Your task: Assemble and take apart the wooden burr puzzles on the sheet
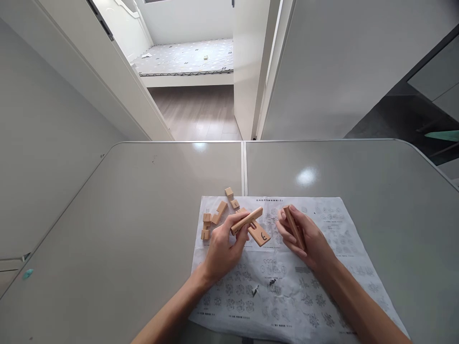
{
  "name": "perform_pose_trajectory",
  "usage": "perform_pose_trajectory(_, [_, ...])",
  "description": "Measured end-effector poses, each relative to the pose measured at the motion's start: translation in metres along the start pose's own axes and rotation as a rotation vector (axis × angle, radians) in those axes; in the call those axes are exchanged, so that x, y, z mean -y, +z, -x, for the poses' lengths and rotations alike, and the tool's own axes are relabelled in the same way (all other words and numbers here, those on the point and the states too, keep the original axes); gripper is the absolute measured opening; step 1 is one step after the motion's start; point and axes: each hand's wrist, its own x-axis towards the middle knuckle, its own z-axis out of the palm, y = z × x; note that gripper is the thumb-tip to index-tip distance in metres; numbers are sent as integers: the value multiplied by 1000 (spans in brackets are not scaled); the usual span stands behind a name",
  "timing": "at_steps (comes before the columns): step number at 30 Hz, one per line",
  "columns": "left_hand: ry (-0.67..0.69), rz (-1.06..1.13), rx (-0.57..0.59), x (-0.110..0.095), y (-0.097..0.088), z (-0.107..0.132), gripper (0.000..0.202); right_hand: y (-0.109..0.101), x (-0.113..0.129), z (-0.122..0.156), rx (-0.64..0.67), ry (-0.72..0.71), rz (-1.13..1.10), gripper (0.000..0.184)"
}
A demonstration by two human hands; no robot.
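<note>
A bar [253,217] is being gripped by the left hand [224,248], its thumb and fingers being closed about the near end. Just to the right of that hand, a slotted piece [261,234] is being held at a slant beneath the bar; it is being partly covered, so whether the two are being joined or merely crossed cannot be told. A dark mark is being shown on its near end.

A plank [294,228] is being held on a tilt by the right hand [311,236], between thumb and curled fingers; part of its side is being hidden by them, and any notch there cannot be made out.

Several blocks [220,213] are being left lying beyond and to the left of the left hand; their exact number is being made uncertain by their notches. Under both hands, a creased sheet [287,306] is being supported by the bench [150,215], its print being too small to read and partly covered by the right forearm. Both forearms are being cut off by the lower edge.
</note>
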Motion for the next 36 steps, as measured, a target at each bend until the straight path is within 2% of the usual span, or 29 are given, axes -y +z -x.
perform_pose_trajectory(5, [-18,8,22,-3,-1,-1,27,-3,-2,1,-7,-10,46,37])
perform_pose_trajectory(14, [26,-80,36,-2,-1,-1,37,-2,0,-5,-42,2,-64,32])
perform_pose_trajectory(21, [0,-100,44,-3,0,-1,38,-4,-1,-6,-41,4,-76,31])
perform_pose_trajectory(29, [-24,-66,64,-5,-2,-2,27,1,1,-5,-47,-3,-70,34])
perform_pose_trajectory(36, [34,-51,52,-3,0,-2,24,-1,1,-5,-33,-16,-44,34])
